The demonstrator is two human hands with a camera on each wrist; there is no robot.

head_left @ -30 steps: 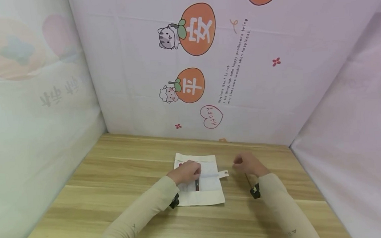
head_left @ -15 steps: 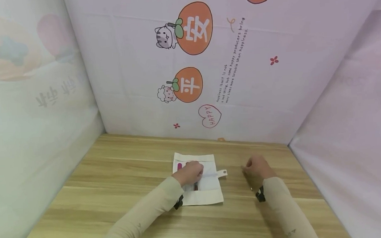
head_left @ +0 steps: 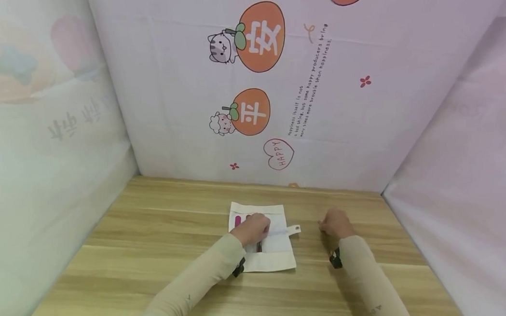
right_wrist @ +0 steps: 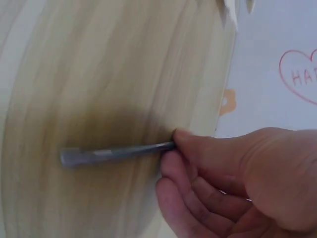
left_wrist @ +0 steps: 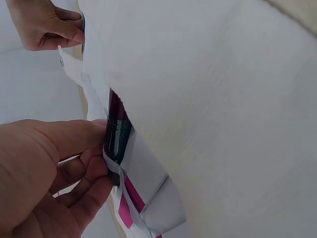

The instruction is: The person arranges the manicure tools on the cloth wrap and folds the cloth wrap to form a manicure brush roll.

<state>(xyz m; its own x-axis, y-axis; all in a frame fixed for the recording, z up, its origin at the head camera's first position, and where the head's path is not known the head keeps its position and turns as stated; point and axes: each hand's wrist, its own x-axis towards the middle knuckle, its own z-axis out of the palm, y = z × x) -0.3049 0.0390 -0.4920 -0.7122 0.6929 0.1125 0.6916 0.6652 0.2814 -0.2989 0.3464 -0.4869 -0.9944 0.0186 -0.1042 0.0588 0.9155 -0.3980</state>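
A white fabric roll (head_left: 270, 262) lies unfolded on the wooden table, a snap tab (head_left: 294, 229) sticking out on its right. My left hand (head_left: 255, 228) is over its middle. In the left wrist view, thumb and fingers pinch a dark, reddish-handled brush (left_wrist: 118, 131) beside a white band (left_wrist: 115, 166); the roll's flap hides part of it. To the right of the roll, my right hand (head_left: 336, 223) pinches the end of a slim dark stick (right_wrist: 119, 152) between thumb and forefinger. Its wider grey end points away from the fingers, blurred above the table.
Magenta pieces (head_left: 238, 221) show on the roll's left part. Printed white cloth walls (head_left: 180, 109) enclose the wooden table (head_left: 153, 232) at the back and both sides. Small black wrist cameras (head_left: 336, 259) hang under both sleeves.
My right hand moved right with the stick, then slightly back left, and the stick shows less in the head view now. The left hand shifted slightly right over the roll.
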